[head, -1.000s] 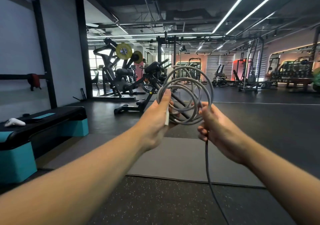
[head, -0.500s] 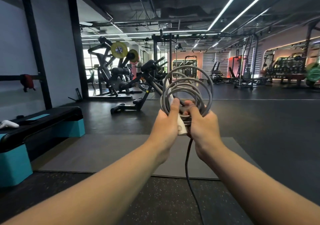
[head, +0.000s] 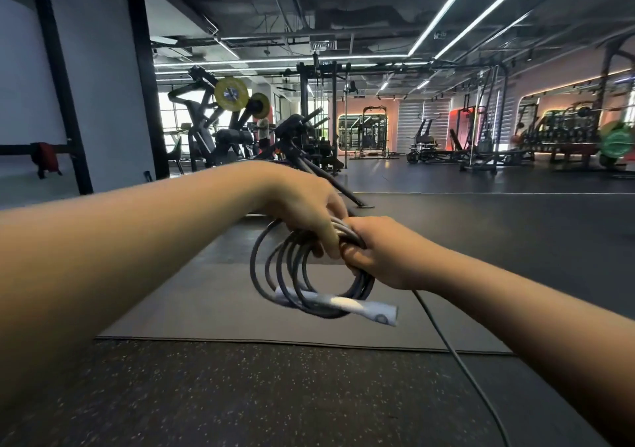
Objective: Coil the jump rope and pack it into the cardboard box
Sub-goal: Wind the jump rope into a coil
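- Gym hall, wide and deep; dark speckled rubber floor (head: 261,395) underfoot, fine pale flecks throughout.
- Grey mat (head: 213,305) laid flat on that floor, near edge running straight across the lower middle of the view.
- Beyond the mat, smooth dark flooring with a thin pale line across it.
- Left side: pale wall (head: 99,78) with black vertical posts; red item (head: 46,157) hanging off a black horizontal rail.
- Centre back: black weight machines, two yellow plates (head: 231,94) mounted high; bright windows behind.
- Right back: racks under pinkish lit walls, green plate (head: 616,144) at the far edge.
- Ceiling dark, exposed pipes and ducts, long white light strips (head: 481,10) converging toward the rear.
- Left hand (head: 302,206) closed over the top of the coiled jump rope (head: 292,271), fingers wrapped down around the bundled loops.
- Right hand (head: 381,254) fisted on the same bundle, touching the left hand, knuckles toward the camera.
- Coil hanging below both hands in several grey loops, held in the air above the mat.
- White handle (head: 347,305) lying crosswise at the bottom of the coil, slightly blurred.
- Loose grey tail of rope (head: 457,360) dropping from under the right hand toward the lower right corner.
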A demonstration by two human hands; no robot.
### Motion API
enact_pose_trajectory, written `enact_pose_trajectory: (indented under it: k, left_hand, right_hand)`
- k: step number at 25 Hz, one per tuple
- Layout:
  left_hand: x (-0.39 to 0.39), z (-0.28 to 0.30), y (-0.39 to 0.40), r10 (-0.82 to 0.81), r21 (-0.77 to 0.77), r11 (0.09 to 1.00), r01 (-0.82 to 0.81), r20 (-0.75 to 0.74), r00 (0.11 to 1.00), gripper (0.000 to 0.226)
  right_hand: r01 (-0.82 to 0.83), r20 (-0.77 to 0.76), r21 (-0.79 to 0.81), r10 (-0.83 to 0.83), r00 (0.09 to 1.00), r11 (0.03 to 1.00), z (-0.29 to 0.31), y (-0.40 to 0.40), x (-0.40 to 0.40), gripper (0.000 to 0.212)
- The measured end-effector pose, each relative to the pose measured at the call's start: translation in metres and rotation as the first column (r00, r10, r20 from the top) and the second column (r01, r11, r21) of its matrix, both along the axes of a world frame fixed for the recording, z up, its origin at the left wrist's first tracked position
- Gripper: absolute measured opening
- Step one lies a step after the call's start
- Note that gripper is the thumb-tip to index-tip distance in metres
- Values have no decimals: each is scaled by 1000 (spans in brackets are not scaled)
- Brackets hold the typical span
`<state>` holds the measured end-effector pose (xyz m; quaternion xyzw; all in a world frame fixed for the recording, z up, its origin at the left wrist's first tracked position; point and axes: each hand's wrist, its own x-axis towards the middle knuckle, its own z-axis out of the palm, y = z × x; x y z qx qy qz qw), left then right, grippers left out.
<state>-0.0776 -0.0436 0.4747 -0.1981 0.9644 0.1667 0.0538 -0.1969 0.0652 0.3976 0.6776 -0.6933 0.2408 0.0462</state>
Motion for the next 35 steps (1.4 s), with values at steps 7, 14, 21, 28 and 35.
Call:
enact_pose_trajectory:
  k: [7, 14, 21, 28, 35]
  left_hand:
    - [16, -31, -9, -53, 285, 958, 40, 36, 998, 13]
    - [25, -42, -1, -134, 231, 954, 190, -240, 962, 58]
    - [37, -41, -9, 8, 334, 918, 216, -558, 830, 48]
    - [17, -59, -1, 590, 726, 598, 340, -685, 427, 49]
    - [-20, -80, 38, 914, 839, 328, 435, -398, 78, 55]
  right_hand:
    - [-62, 15, 64, 61, 998, 996, 5, 9, -4, 24]
    - [-185, 284, 33, 168, 944, 982, 5, 19, -14, 35]
    - [-126, 516, -109, 165, 841, 986, 16, 45, -36, 24]
    - [-127, 853, -247, 278, 442, 961, -17, 40, -14, 81]
    - [187, 842, -486, 399, 364, 854, -22, 9, 31, 14]
